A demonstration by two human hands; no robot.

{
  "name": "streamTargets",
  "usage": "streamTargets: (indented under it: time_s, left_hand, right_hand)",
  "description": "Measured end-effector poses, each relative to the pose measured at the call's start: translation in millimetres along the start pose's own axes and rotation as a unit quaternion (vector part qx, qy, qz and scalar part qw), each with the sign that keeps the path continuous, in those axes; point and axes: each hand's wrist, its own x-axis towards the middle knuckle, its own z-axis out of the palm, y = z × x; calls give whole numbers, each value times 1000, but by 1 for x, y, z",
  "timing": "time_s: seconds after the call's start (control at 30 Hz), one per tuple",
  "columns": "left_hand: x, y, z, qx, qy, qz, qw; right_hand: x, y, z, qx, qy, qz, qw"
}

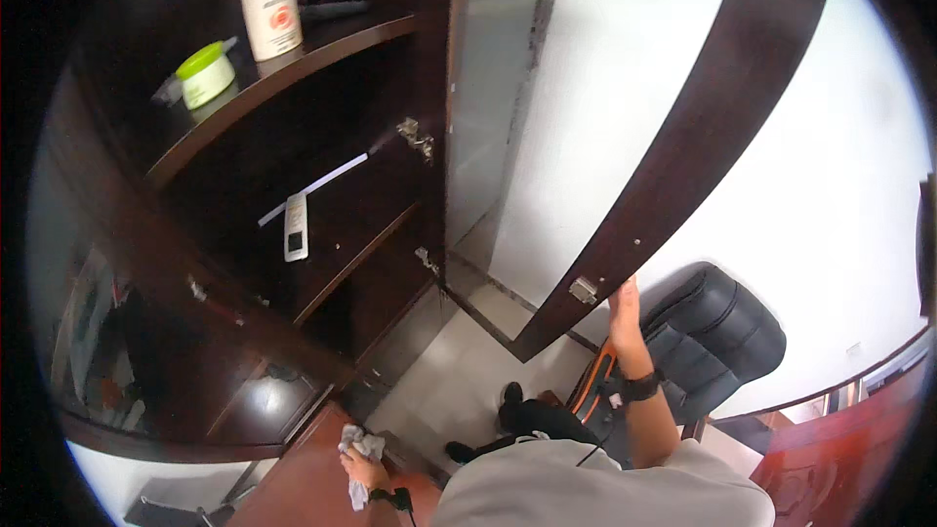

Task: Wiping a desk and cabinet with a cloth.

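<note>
Low in the view, my left hand is closed around a crumpled white cloth, just over a reddish-brown wooden surface. My right hand is raised at the outer edge of an open dark wooden cabinet door, beside a metal hinge cup. Its fingertips meet the door and are partly hidden, so the grip is unclear. The dark wooden cabinet stands open to the left, with hinges on its side panel.
A cream bottle and a green-lidded jar stand on the upper shelf. Below lie a white remote control and a thin white strip. A black padded chair is by the white wall; tiled floor lies below.
</note>
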Motion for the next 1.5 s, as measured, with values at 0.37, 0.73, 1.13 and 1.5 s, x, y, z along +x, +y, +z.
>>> streamTargets:
  time_s: [0.37, 0.73, 1.13, 1.5]
  left_hand:
    - [8, 356, -48, -507, -22, 316, 802]
    - [52, 567, -152, -492, 124, 550, 663]
    - [130, 751, -524, -500, 324, 580, 555]
    - [64, 562, -97, -595, 11, 300, 745]
  right_hand:
    - [9, -2, 35, -120, 84, -164, 976]
    - [14, 12, 27, -74, 72, -122, 987]
    - [3, 9, 40, -89, 75, -158, 981]
    - [-13, -2, 48, -93, 109, -142, 979]
